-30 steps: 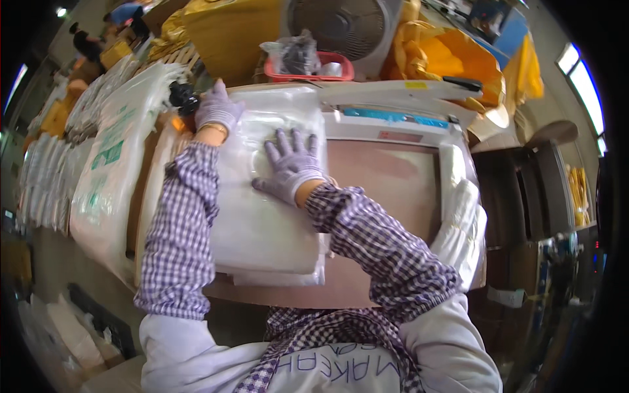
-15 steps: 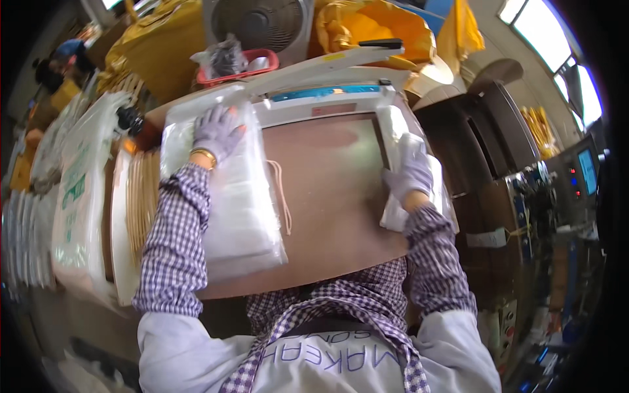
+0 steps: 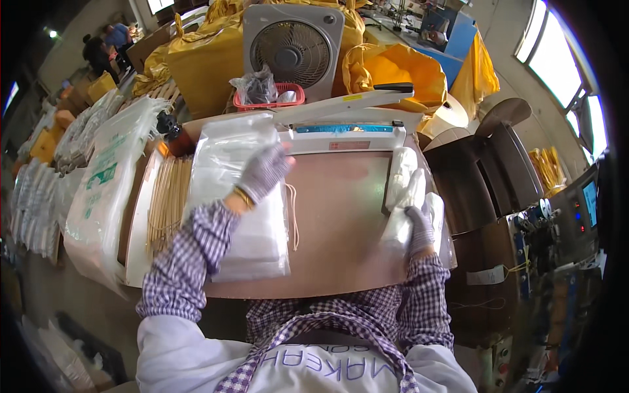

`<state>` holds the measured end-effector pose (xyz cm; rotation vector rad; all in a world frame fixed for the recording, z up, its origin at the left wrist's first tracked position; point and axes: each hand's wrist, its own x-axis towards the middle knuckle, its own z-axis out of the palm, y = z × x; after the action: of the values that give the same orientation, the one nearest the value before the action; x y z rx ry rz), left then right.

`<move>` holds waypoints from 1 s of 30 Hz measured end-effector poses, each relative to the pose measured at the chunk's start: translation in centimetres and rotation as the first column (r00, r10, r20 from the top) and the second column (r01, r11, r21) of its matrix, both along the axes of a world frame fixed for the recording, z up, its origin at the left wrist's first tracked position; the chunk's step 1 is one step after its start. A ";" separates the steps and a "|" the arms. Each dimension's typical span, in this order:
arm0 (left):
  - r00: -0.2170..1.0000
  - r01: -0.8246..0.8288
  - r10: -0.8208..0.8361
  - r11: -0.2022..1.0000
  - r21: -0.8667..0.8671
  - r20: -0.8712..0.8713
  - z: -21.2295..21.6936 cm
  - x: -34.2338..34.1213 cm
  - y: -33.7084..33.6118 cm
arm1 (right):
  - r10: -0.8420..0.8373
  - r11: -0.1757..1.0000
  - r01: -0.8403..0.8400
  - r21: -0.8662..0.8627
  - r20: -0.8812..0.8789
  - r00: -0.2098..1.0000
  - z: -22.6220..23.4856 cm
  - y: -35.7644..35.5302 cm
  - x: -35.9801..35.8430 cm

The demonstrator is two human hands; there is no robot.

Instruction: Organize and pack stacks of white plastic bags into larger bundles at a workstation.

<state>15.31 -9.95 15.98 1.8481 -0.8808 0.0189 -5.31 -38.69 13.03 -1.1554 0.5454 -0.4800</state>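
Note:
My left hand (image 3: 265,171), in a thin grey glove, is over the upper right part of a stack of clear plastic bags (image 3: 252,242). Its fingers stretch to the right, a little blurred, with nothing seen in them. At the right side of the brown board, my gloved right hand (image 3: 421,230) is closed around a long, white, plastic-wrapped packet (image 3: 398,226), whose near end is blurred. Similar wrapped packets (image 3: 401,171) lie around it. A loop of pale cord (image 3: 293,219) rests beside the bag stack.
Behind the brown board (image 3: 337,223) is a long-armed sealer (image 3: 347,134) with a blue strip. Thin wooden sticks (image 3: 168,200) fill a box at left, beside a large plastic-wrapped pack (image 3: 105,177). A red basket (image 3: 272,98), a fan (image 3: 293,52) and a dark metal chute (image 3: 481,157) stand around.
My left hand has moved from the bag stack's upper part toward its right edge. My right hand has shifted nearer to me, with a packet in its grip. The view has tilted up.

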 end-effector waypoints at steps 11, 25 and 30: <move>0.046 -0.218 -0.707 0.682 -0.698 -0.705 -2.5 -13.8 -3.9 | 0.438 0.836 -0.384 -0.391 0.056 0.897 3.8 11.7 2.1; 0.204 -0.045 -0.565 0.810 -0.585 -0.799 -2.7 -14.4 -2.0 | 0.330 0.075 -0.229 -0.970 -0.193 0.924 6.1 9.7 1.2; 0.164 -0.134 -0.481 0.854 -0.503 -0.861 -3.3 -14.5 -2.8 | 0.343 -0.256 -0.392 -0.884 -0.462 0.818 6.5 9.1 1.9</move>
<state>0.78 -12.76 12.68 0.8433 -0.0556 -0.9829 -3.42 -29.63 19.50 -2.8069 -0.4525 -0.2224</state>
